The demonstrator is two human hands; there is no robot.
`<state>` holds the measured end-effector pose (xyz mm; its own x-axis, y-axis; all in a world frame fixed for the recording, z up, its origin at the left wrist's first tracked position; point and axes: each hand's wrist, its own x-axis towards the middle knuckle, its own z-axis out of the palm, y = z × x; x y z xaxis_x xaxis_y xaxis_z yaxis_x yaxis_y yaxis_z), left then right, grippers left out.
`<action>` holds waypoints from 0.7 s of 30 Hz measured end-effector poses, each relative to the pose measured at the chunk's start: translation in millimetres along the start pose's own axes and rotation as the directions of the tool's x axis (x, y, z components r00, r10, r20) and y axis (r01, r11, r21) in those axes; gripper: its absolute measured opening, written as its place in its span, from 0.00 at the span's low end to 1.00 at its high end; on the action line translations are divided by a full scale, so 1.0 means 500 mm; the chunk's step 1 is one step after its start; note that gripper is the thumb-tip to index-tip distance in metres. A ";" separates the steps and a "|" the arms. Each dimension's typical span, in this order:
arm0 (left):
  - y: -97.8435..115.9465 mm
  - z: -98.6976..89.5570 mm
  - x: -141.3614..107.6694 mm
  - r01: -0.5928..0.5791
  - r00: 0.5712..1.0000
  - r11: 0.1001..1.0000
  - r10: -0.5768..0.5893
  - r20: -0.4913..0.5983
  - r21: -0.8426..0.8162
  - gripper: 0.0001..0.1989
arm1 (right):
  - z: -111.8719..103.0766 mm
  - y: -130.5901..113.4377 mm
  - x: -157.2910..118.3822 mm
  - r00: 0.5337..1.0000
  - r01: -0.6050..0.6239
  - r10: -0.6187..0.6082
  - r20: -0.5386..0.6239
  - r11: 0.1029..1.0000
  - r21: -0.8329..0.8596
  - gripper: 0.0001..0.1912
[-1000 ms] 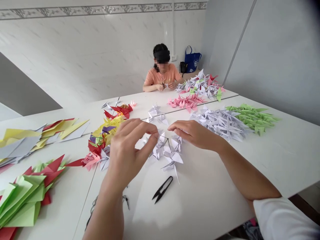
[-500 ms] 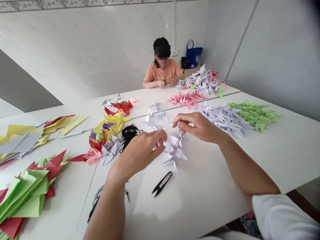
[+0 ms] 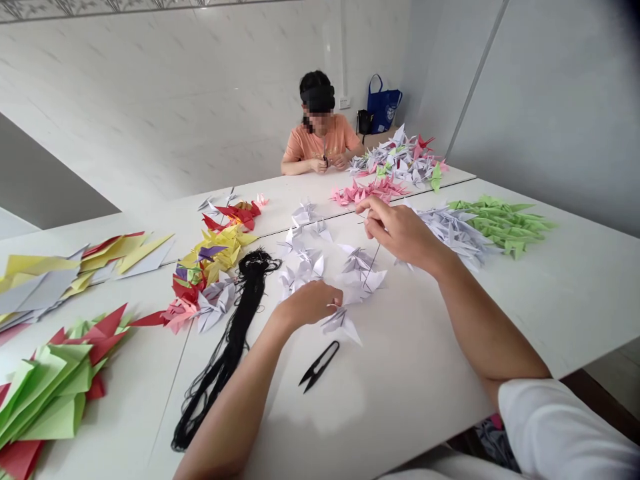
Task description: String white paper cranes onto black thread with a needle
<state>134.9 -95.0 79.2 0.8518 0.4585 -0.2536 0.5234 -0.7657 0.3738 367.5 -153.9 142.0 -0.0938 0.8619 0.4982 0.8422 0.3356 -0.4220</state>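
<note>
Several cranes (image 3: 357,260) look light, easily creased, best held by their folded middles; right hand (image 3: 393,230) pinches thread (image 3: 373,263); left hand (image 3: 311,303) curls, its hold unclear.

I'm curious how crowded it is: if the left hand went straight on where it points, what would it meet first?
Probably the white origami cranes just right of the left hand; whether it would touch them or pass above is unclear from this view.
</note>
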 end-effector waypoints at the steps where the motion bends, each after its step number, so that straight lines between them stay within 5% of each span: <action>1: -0.006 -0.012 -0.004 -0.020 0.999 0.999 0.019 -0.028 -0.045 0.08 | 0.001 -0.001 0.000 1.000 0.000 0.000 0.007 0.999 0.034 0.12; 9: -0.005 -0.097 -0.063 -0.271 0.928 0.873 0.125 -0.351 -0.405 0.18 | 0.005 -0.032 -0.009 0.991 0.128 -0.134 -0.026 0.852 0.507 0.02; 15: -0.009 -0.090 -0.070 -0.396 0.912 0.562 0.150 -0.381 -0.726 0.16 | 0.005 -0.074 -0.029 0.972 0.038 -0.183 0.146 0.738 0.674 0.04; 21: -0.005 -0.094 -0.080 -0.416 0.909 0.393 0.173 -0.378 -0.820 0.18 | 0.032 -0.088 -0.033 0.950 -0.033 -0.206 0.236 0.683 0.730 0.11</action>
<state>100.7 -90.3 130.2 0.8740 0.4548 0.1712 -0.1295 -0.1215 0.9841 323.4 -176.9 140.4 -0.3883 0.8390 0.3812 0.1909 0.4780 -0.8574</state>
